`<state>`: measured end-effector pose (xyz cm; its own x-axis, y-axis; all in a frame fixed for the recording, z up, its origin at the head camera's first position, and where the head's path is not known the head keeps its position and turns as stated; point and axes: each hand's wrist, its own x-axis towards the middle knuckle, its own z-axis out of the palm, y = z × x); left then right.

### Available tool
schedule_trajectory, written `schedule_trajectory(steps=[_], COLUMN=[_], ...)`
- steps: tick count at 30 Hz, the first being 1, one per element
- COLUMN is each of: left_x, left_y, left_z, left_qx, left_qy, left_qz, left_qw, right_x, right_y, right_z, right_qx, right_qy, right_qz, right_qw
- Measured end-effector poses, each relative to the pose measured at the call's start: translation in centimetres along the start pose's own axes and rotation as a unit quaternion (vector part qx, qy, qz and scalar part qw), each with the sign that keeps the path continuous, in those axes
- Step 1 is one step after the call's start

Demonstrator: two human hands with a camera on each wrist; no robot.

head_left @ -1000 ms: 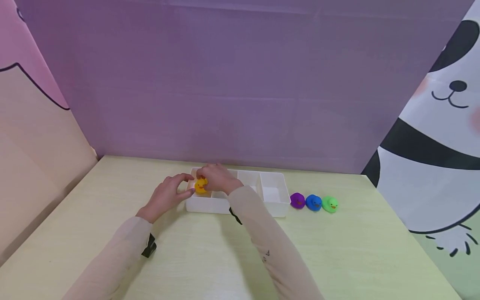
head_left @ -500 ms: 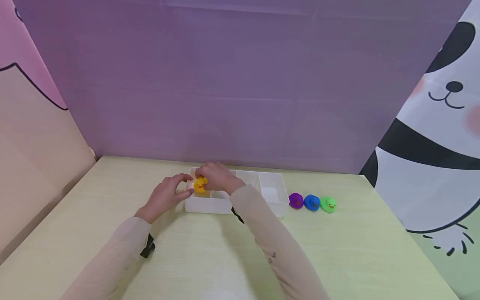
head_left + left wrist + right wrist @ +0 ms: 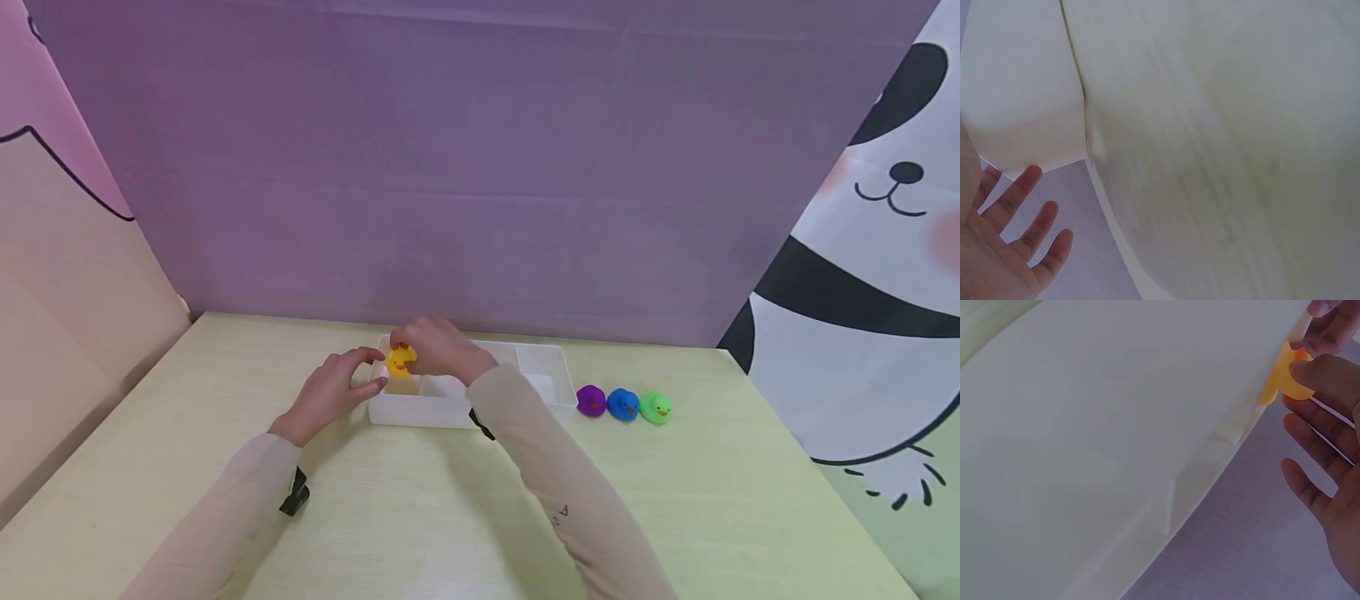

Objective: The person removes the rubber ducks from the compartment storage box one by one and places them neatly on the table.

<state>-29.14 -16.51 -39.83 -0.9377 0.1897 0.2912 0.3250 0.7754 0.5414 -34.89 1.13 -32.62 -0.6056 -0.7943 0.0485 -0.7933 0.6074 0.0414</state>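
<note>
My right hand [image 3: 438, 346] pinches a yellow rubber duck [image 3: 400, 362] over the leftmost compartment of a white divided tray [image 3: 420, 410]. In the right wrist view the thumb presses on the yellow duck [image 3: 1297, 387] from one side, and the other fingers spread loosely below it. At the tray's left end, my left hand [image 3: 333, 392] has its thumb and index tips right at the rim. The left wrist view shows the left hand [image 3: 1007, 237] with relaxed, spread fingers beside the tray's wall [image 3: 1022, 94]; its thumb is hidden there.
To the right of the tray sit a purple duck [image 3: 591, 401], a blue duck [image 3: 623, 405] and a green duck [image 3: 656, 408] in a row on the pale wooden table [image 3: 420, 517]. A purple backdrop [image 3: 465, 167] stands behind the tray.
My right hand and the yellow duck have risen slightly within the left compartment, showing more of its floor. The left hand stays at the tray's end.
</note>
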Motion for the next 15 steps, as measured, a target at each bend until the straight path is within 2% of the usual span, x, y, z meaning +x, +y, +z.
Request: schedule_trajectory(steps=[15], left_x=[0.0], left_y=[-0.1], left_z=[-0.1], left_qx=[0.005], left_qy=[-0.008], left_qz=[-0.006], left_qw=[0.9999], right_x=[-1.1], right_y=[0.1], right_z=[-1.7], right_qx=[0.003], right_qy=[0.003], right_qz=[0.004], right_qw=[1.0])
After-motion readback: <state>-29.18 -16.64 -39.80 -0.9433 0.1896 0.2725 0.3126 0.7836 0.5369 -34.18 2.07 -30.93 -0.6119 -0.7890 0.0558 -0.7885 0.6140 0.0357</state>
